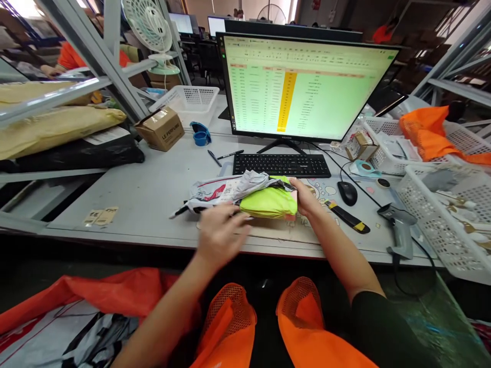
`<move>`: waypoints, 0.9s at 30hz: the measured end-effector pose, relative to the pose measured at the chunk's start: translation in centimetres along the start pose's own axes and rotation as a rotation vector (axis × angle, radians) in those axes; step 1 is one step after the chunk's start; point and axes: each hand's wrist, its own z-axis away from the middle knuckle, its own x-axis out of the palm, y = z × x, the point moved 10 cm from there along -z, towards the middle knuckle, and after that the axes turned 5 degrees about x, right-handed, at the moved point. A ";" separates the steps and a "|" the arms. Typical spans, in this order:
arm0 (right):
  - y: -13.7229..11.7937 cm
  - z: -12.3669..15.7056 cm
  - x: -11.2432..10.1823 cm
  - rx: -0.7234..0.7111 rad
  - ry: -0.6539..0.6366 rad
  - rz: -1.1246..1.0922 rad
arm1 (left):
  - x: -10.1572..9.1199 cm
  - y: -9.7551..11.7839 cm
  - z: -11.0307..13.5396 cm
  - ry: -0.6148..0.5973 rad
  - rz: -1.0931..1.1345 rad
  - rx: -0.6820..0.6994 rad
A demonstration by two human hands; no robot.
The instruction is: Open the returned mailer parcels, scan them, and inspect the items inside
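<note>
A grey-white plastic mailer bag [218, 191] with red print and a printed label lies at the front of the desk. Out of its right side shows a lime-green wrapped package [268, 203], with a pink edge at its right end. My right hand [303, 197] grips that right end, its fingertips partly hidden behind it. My left hand [220, 232], slightly blurred, is in front of the bag with its fingers apart; whether it touches the bag is unclear. Behind the package is a black keyboard [282, 164].
To the right are a utility knife [349, 217], a mouse [347, 193], a barcode scanner [401, 230] and white baskets [418, 191]. A monitor [307, 87] stands behind. Leftward are pens [230, 154], a cardboard box [161, 129] and a metal rack [95, 56]. Below left lies a red sack [115, 289].
</note>
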 end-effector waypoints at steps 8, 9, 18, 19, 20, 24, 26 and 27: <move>3.9 2.8 3.1 0.225 -0.187 -0.049 | 6.7 5.4 -1.7 -0.096 0.130 -0.114; 4.0 3.0 3.2 0.224 -0.192 -0.042 | 6.4 4.6 -1.3 -0.080 0.162 -0.149; 4.0 4.2 5.0 0.142 -0.244 0.032 | 4.0 1.6 2.0 -0.164 0.265 -0.399; 4.0 4.2 4.9 0.129 -0.238 0.039 | 4.2 1.5 1.6 -0.206 0.261 -0.391; 3.9 4.2 4.9 0.120 -0.235 0.048 | 4.4 1.6 0.9 -0.247 0.241 -0.362; 3.6 4.2 5.0 0.100 -0.273 0.061 | 6.6 2.5 -2.6 -0.423 0.174 -0.097; 3.4 4.1 4.8 0.088 -0.267 0.065 | 8.2 2.7 -3.3 -0.516 0.223 -0.004; 3.3 4.0 4.6 0.081 -0.254 0.074 | 8.9 2.6 -3.3 -0.556 0.235 0.019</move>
